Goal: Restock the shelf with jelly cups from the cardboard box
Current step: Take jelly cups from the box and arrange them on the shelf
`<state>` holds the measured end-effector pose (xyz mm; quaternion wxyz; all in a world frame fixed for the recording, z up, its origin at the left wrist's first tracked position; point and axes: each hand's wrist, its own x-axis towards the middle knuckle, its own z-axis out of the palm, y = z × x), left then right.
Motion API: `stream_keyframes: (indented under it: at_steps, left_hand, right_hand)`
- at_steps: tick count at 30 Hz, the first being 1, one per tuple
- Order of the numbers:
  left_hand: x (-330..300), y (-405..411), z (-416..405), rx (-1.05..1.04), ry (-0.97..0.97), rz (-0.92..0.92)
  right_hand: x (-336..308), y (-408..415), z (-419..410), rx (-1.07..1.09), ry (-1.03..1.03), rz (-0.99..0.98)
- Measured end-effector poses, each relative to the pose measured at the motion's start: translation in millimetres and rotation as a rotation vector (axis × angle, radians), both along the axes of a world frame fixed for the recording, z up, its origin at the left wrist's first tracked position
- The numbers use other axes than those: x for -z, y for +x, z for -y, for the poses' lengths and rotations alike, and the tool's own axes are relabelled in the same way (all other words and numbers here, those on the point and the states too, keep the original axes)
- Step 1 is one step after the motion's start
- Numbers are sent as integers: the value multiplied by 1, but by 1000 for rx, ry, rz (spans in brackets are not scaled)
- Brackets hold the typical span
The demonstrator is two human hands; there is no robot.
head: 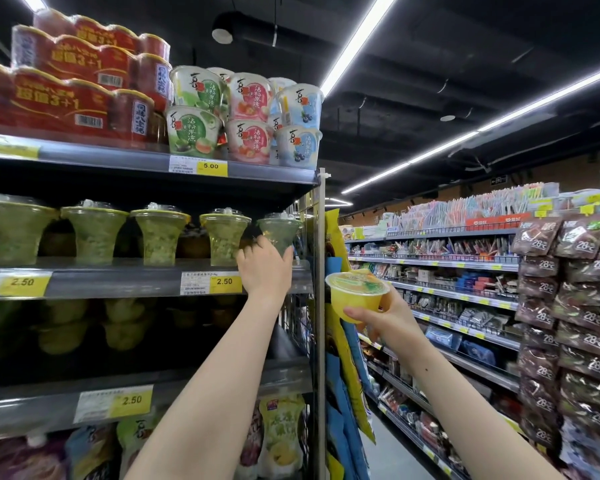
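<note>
Green jelly fills the flared cups lined along the middle shelf (146, 277), each under a clear domed lid. The left hand (265, 271) reaches up to the last one in the row, the green cup (278, 233) at the shelf's right end, with fingers wrapped around its narrow base; the cup stands upright on the shelf, just beside its neighbour. The right hand (383, 315) is out in the aisle, off the shelf's end post, and grips a yellow cup (357, 294) from below and the side, thumb across the front wall, the sealed top tilted a little toward the camera. The two cups are well apart, the yellow one lower and to the right.

On the top shelf stand stacked tubs (246, 116) in green, pink and blue, beside red multipacks (66, 88). Yellow price tags (224, 282) reading 2.50 sit on the shelf edge. The shelf below holds more yellowish cups, dim and blurred. No cardboard box is in view.
</note>
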<state>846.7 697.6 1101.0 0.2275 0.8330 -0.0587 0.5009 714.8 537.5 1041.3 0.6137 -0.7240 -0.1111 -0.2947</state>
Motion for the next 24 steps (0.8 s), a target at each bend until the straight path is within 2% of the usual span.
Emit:
stream_keyframes:
  at_steps: [3,4,5,7,9,13,17,24]
  left_hand:
    - [29,-24,-7,382,-80,275]
    - [45,-37,-10,542,-130,286]
    - [61,-53,-16,701,-201,218]
    - [88,-78,-29,998,-354,-45]
    - [108,-87,-44,1186,-442,-239]
    - [129,-84,-93,1162,-541,-273]
    - [134,-77,-167,1143,-660,-386]
    - [147,-60,-312,1116,-666,-447]
  right_hand:
    - [2,0,-4,-23,1,10]
    - [5,-1,-7,-33,-5,15]
    - [8,-2,-12,-45,-12,18]
    - [18,0,-26,-79,-21,26]
    - [32,5,-48,-106,-50,36]
    - [55,20,-101,-164,-80,33]
    - [68,35,-159,-230,-160,-17]
    - [92,63,-309,-318,-31,-51]
